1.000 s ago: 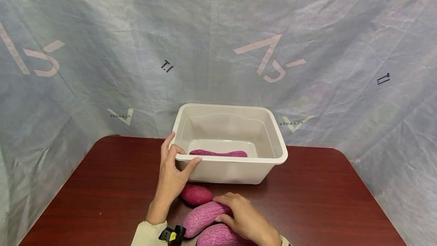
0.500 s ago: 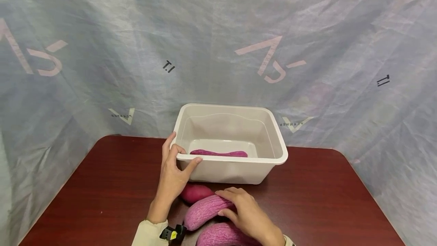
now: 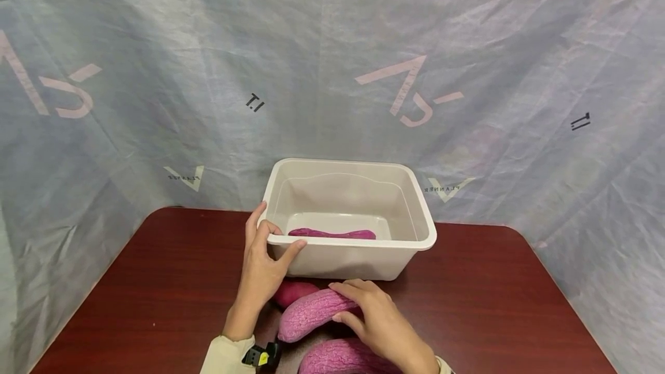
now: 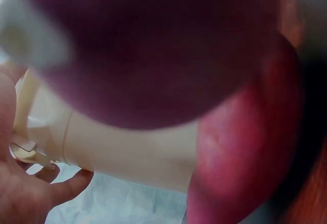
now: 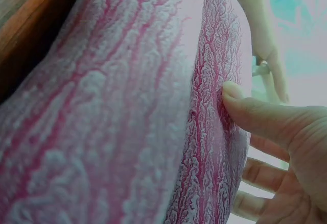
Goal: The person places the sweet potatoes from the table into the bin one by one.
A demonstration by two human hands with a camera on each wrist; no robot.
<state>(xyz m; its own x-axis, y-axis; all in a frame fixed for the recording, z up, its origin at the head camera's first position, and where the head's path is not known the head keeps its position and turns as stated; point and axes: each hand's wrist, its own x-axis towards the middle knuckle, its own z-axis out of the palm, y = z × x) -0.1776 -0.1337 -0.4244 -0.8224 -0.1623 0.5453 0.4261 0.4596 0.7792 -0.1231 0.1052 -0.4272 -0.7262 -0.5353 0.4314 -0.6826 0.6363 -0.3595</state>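
My left hand [image 3: 265, 267] grips the near left corner of a white plastic tub [image 3: 343, 261], thumb outside and fingers over the rim. My right hand [image 3: 376, 322] holds the right end of a long pink-purple gourd-like vegetable [image 3: 312, 313] with a wrinkled, veined skin. In the right wrist view the thumb presses this held vegetable [image 5: 212, 106] from one side, fingers round the other. A second, similar vegetable [image 3: 337, 356] lies just below my right hand. A smooth red, sweet-potato-like piece [image 3: 293, 293] lies by the tub, partly covered by the held vegetable.
Inside the tub lies another purple vegetable [image 3: 332, 234], partly hidden by the near wall. The tub stands towards the back of a dark red wooden table [image 3: 483, 299]. Grey fabric sheeting [image 3: 322, 74] hangs behind and on both sides.
My right hand has moved the held vegetable up towards the tub, away from the second one, covering more of the red piece. My left hand stays on the rim.
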